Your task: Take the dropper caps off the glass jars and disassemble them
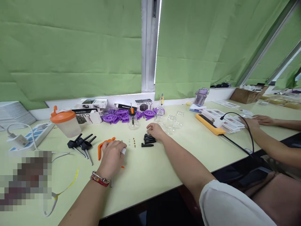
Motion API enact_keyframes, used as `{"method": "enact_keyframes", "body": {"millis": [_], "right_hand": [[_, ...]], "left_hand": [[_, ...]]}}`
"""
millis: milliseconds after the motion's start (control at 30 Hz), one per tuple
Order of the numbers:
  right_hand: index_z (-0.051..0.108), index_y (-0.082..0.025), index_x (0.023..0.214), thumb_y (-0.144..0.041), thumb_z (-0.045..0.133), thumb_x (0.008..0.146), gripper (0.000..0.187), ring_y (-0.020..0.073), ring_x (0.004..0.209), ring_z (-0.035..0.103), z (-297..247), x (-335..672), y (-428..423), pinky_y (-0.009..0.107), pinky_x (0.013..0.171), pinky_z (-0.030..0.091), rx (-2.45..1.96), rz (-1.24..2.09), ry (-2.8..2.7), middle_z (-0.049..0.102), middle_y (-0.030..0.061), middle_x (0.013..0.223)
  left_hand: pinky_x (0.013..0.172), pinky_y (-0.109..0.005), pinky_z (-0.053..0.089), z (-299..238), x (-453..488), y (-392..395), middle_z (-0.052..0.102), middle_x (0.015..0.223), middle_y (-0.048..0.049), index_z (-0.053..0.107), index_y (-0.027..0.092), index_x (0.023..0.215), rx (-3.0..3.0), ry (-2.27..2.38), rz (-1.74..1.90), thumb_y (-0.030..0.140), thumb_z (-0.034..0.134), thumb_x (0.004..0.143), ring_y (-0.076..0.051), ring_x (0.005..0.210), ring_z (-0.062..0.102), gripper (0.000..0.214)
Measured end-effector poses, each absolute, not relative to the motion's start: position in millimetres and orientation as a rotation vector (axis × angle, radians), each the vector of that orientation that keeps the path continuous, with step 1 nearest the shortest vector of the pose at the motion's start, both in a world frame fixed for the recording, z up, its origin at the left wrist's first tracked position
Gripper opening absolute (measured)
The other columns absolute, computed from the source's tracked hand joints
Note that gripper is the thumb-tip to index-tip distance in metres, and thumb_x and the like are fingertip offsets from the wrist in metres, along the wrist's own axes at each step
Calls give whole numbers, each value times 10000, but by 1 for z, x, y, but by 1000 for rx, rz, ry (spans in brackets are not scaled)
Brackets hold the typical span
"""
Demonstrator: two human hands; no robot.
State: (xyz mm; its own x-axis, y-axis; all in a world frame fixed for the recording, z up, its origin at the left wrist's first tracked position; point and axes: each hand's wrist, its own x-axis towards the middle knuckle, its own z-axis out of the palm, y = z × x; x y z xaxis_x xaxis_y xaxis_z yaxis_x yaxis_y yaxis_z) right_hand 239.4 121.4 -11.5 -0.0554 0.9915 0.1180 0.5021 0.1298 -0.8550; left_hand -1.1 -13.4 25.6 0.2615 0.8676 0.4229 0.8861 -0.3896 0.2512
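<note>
My left hand (112, 157) rests low over the table with its fingers curled. A small white piece (123, 151) pokes out at its fingertips, its kind unclear. Just behind that hand lies an orange curved plastic part (100, 150). With bent fingers drawn together, my right hand (155, 131) is at the far end of a small pile of black tube-like parts (149, 141); what it pinches, if anything, is hidden. Between my hands, tiny brass-coloured pieces (134, 142) stand in a short row beside tiny clear ones (129, 142).
Purple plastic parts (121, 115) and printed boxes (90, 116) line the back. Clear glass jars (172, 121) stand behind my right hand. Black knobs with metal rods (82, 144) and an orange-lidded cup (68, 122) are left. A co-worker's hands (251, 124) work near a yellow power strip (209, 124).
</note>
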Motion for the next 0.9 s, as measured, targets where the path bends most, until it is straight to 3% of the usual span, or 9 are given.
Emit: {"method": "enact_keyframes", "body": {"millis": [433, 733, 900], "right_hand": [[608, -178, 851, -137, 619, 712, 145, 95, 613, 541, -10, 247, 119, 211, 594, 417, -1400, 762, -1737, 588, -27, 685], [650, -192, 1001, -172, 536, 778, 251, 107, 636, 553, -12, 257, 129, 227, 624, 436, -1435, 579, -1736, 643, -1, 784], [638, -233, 1147, -140, 479, 824, 372, 182, 852, 610, -2, 253, 127, 273, 740, 431, -1583, 265, -2059, 693, 45, 964]], "left_hand": [[883, -425, 294, 27, 0, -14, 704, 930, -41, 673, 213, 833, -2472, -1713, -787, 61, 449, 736, -235, 963, 581, 287], [894, -424, 292, 26, 0, -14, 701, 946, -34, 664, 215, 867, -2457, -1705, -781, 73, 450, 750, -235, 976, 581, 282], [910, -431, 288, 26, -6, -12, 701, 970, -43, 660, 222, 906, -2365, -1705, -856, 116, 444, 784, -247, 1007, 580, 270]]}}
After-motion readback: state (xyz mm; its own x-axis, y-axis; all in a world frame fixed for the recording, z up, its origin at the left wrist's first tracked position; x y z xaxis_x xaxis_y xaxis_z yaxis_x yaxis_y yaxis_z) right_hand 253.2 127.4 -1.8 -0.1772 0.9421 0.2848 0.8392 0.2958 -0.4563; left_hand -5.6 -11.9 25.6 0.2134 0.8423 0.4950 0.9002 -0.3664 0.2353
